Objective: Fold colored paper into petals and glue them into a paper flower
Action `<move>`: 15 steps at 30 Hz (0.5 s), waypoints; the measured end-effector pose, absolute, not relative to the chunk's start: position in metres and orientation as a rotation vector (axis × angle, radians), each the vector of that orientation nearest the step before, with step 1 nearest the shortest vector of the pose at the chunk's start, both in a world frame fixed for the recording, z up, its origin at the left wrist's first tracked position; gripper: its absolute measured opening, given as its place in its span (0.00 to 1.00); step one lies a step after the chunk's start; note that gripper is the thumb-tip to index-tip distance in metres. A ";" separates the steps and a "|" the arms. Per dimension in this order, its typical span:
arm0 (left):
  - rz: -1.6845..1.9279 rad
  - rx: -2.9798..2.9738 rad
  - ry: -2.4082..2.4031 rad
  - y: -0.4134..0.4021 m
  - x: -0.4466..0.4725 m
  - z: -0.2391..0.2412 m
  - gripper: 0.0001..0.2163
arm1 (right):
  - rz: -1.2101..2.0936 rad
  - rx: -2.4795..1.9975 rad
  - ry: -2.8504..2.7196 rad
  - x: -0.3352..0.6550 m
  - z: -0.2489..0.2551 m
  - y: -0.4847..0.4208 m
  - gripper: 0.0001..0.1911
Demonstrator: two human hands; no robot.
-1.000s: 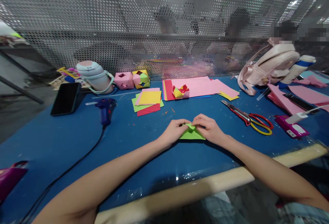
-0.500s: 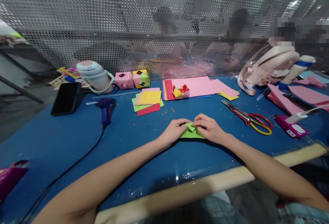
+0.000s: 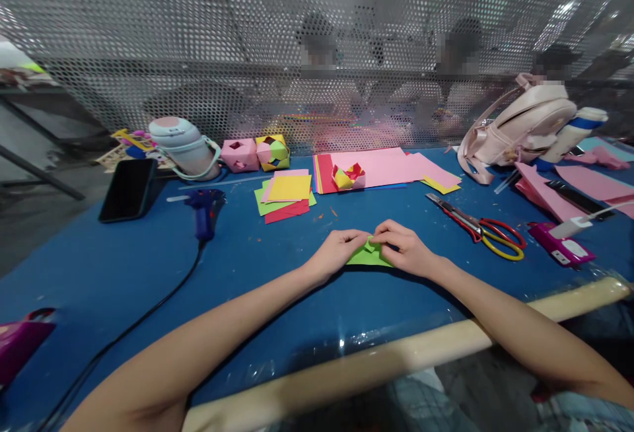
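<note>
Left hand (image 3: 337, 252) and right hand (image 3: 407, 248): fingertip grip of each closed on small raised flap of green paper (image 3: 367, 259), lying flat mid-counter near front edge | risk: flap likely slips or creases skew if either pinch shifts | blue counter (image 3: 247, 273), coloured sheets (image 3: 287, 195) farther back; perforated metal screen (image 3: 198, 55) behind, people beyond.
</note>
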State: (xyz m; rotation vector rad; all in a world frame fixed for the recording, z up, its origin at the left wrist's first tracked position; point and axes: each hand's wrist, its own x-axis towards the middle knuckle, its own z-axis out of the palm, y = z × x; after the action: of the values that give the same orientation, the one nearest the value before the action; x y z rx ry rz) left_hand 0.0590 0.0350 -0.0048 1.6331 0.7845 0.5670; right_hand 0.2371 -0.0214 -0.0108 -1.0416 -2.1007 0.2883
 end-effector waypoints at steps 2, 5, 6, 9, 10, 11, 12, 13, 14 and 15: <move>0.568 1.654 0.788 0.035 0.060 -0.006 0.14 | 0.317 -1.063 -2.084 0.236 -0.008 -0.023 0.14; 0.595 1.693 0.790 0.035 0.059 -0.006 0.13 | 0.378 -1.118 -2.020 0.233 -0.003 -0.023 0.11; 0.605 1.703 0.787 0.036 0.059 -0.006 0.13 | 0.397 -1.128 -1.996 0.233 -0.002 -0.023 0.10; 0.627 1.726 0.785 0.037 0.058 -0.006 0.13 | 0.442 -1.154 -1.931 0.231 -0.001 -0.021 0.09; 0.629 1.737 0.781 0.037 0.057 -0.005 0.13 | 0.453 -1.175 -1.905 0.231 -0.002 -0.021 0.09; 0.632 1.750 0.774 0.037 0.057 -0.005 0.13 | 0.463 -1.204 -1.875 0.230 -0.003 -0.020 0.08; 0.636 1.763 0.767 0.038 0.057 -0.005 0.13 | 0.472 -1.241 -1.844 0.231 -0.005 -0.019 0.08; 0.640 1.776 0.758 0.038 0.057 -0.004 0.13 | 0.480 -1.280 -1.814 0.231 -0.006 -0.019 0.07; 0.644 1.787 0.748 0.038 0.056 -0.004 0.13 | 0.488 -1.314 -1.790 0.231 -0.007 -0.018 0.06; 0.646 1.793 0.739 0.038 0.056 -0.003 0.13 | 0.495 -1.339 -1.773 0.231 -0.008 -0.018 0.06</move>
State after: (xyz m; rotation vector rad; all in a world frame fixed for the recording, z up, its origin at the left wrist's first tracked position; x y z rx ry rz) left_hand 0.0562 0.0380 -0.0033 1.7931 0.7393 0.6457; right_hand 0.2314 -0.0176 -0.0077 -1.3390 -1.7734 0.4951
